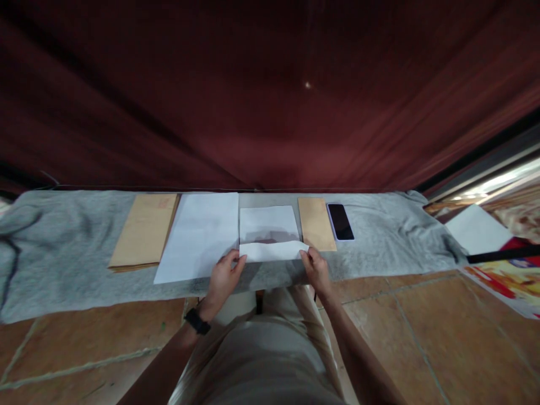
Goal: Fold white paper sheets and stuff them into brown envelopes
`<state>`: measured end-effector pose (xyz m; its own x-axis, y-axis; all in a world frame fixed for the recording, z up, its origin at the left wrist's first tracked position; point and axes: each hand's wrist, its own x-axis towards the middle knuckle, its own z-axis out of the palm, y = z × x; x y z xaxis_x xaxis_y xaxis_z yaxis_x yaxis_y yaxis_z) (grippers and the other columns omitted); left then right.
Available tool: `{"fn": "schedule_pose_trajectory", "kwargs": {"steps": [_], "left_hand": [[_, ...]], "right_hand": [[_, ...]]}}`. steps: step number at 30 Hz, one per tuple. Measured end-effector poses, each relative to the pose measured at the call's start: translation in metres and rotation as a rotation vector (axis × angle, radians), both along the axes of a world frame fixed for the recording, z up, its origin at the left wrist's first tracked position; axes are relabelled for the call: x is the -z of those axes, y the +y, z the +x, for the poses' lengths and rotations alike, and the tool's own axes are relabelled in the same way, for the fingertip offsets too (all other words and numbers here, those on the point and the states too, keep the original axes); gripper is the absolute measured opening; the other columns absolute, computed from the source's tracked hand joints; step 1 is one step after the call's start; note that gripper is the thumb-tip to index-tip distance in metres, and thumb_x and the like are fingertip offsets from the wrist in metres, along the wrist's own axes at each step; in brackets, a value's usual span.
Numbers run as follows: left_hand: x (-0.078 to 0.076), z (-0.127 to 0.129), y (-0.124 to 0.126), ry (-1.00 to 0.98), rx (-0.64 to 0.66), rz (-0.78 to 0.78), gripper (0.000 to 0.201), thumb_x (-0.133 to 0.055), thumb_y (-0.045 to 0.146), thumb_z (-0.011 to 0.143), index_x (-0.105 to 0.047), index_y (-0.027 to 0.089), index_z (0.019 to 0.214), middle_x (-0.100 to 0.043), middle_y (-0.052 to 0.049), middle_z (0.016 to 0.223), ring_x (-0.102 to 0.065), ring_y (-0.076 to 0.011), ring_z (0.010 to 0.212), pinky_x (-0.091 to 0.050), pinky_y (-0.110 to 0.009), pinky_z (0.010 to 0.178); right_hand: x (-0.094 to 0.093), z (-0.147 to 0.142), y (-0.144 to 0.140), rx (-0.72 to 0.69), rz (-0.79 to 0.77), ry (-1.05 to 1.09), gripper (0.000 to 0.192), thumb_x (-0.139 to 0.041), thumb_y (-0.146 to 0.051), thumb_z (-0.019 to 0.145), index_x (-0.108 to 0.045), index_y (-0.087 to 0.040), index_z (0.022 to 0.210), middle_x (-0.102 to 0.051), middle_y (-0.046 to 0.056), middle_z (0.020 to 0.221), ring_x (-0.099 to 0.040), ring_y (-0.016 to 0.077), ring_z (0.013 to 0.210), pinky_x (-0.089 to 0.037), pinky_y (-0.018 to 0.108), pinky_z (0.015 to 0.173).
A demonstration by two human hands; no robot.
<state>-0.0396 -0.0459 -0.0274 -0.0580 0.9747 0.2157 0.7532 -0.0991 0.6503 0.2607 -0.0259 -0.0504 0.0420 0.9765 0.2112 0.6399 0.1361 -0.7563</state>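
Observation:
A sheet of white paper (pixel 270 220) lies in front of me, its near part folded up into a raised strip. My left hand (pixel 225 275) pinches the left end of that fold between thumb and fingers. At the fold's right end, my right hand (pixel 316 269) grips the same sheet, thumb on top. To the left lies a stack of larger white paper (pixel 198 236), close to my left hand. A single brown envelope (pixel 317 225) rests just beyond my right hand, with a phone (pixel 341 221) beside it, its screen dark.
A thick stack of brown envelopes (pixel 143 230) sits at the left. Grey cloth (pixel 388 236) covers the narrow table. Behind it hangs a dark red curtain (pixel 270 112). Off the right end are a white sheet (pixel 478 228) and a colourful printed sheet (pixel 506 284).

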Motion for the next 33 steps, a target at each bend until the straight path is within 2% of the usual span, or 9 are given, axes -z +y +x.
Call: {"fn": "schedule_pose_trajectory", "kwargs": {"steps": [5, 9, 13, 17, 21, 27, 33], "left_hand": [[-0.005, 0.007, 0.011, 0.083, -0.069, 0.020, 0.023, -0.051, 0.038, 0.096, -0.060, 0.023, 0.083, -0.066, -0.002, 0.073, -0.062, -0.0200, 0.070, -0.046, -0.030, 0.070], [-0.010, 0.011, 0.018, 0.135, -0.119, -0.110, 0.018, -0.053, 0.034, 0.096, -0.061, 0.023, 0.085, -0.066, 0.000, 0.072, -0.061, -0.0174, 0.067, -0.039, -0.027, 0.063], [-0.017, 0.016, 0.025, 0.236, -0.201, -0.285, 0.016, -0.054, 0.034, 0.098, -0.064, 0.022, 0.092, -0.069, -0.001, 0.078, -0.064, -0.0166, 0.071, -0.035, -0.026, 0.061], [-0.021, 0.020, 0.032, 0.344, -0.198, -0.361, 0.018, -0.053, 0.035, 0.099, -0.065, 0.022, 0.097, -0.074, -0.003, 0.085, -0.068, -0.0187, 0.077, -0.037, -0.028, 0.064], [-0.019, 0.022, 0.033, 0.403, -0.191, -0.370, 0.021, -0.051, 0.037, 0.099, -0.066, 0.023, 0.100, -0.075, -0.004, 0.088, -0.070, -0.0204, 0.080, -0.040, -0.028, 0.066], [-0.020, 0.026, 0.035, 0.441, -0.198, -0.332, 0.023, -0.049, 0.035, 0.099, -0.067, 0.022, 0.103, -0.076, -0.006, 0.091, -0.071, -0.0222, 0.084, -0.044, -0.030, 0.071], [-0.021, 0.028, 0.042, 0.439, -0.202, -0.355, 0.024, -0.047, 0.033, 0.099, -0.068, 0.022, 0.104, -0.076, -0.007, 0.091, -0.071, -0.0232, 0.084, -0.044, -0.030, 0.071]], "right_hand": [[-0.001, -0.008, 0.015, 0.014, 0.020, -0.060, 0.034, -0.046, -0.046, 0.102, -0.070, -0.021, 0.100, -0.073, 0.013, 0.100, -0.068, 0.0279, 0.097, -0.053, 0.041, 0.091], [-0.003, -0.014, 0.028, 0.020, 0.013, -0.126, 0.034, -0.046, -0.042, 0.102, -0.071, -0.020, 0.110, -0.074, 0.013, 0.108, -0.066, 0.0275, 0.106, -0.050, 0.042, 0.099], [-0.008, -0.019, 0.038, 0.046, -0.069, -0.352, 0.029, -0.048, -0.035, 0.103, -0.070, -0.017, 0.110, -0.074, 0.012, 0.111, -0.067, 0.0249, 0.105, -0.049, 0.036, 0.098], [-0.010, -0.024, 0.046, 0.050, -0.096, -0.468, 0.024, -0.051, -0.032, 0.102, -0.068, -0.019, 0.112, -0.075, 0.010, 0.109, -0.069, 0.0231, 0.100, -0.048, 0.032, 0.091], [-0.008, -0.027, 0.050, 0.041, -0.080, -0.497, 0.024, -0.050, -0.030, 0.103, -0.066, -0.018, 0.116, -0.074, 0.011, 0.112, -0.069, 0.0241, 0.102, -0.048, 0.033, 0.092], [-0.003, -0.031, 0.050, 0.066, -0.034, -0.521, 0.034, -0.047, -0.028, 0.103, -0.058, -0.016, 0.133, -0.072, 0.013, 0.118, -0.066, 0.0260, 0.108, -0.047, 0.037, 0.097], [-0.003, -0.035, 0.054, 0.070, 0.005, -0.565, 0.038, -0.046, -0.025, 0.103, -0.058, -0.016, 0.137, -0.068, 0.015, 0.119, -0.062, 0.0286, 0.110, -0.048, 0.039, 0.095]]}}
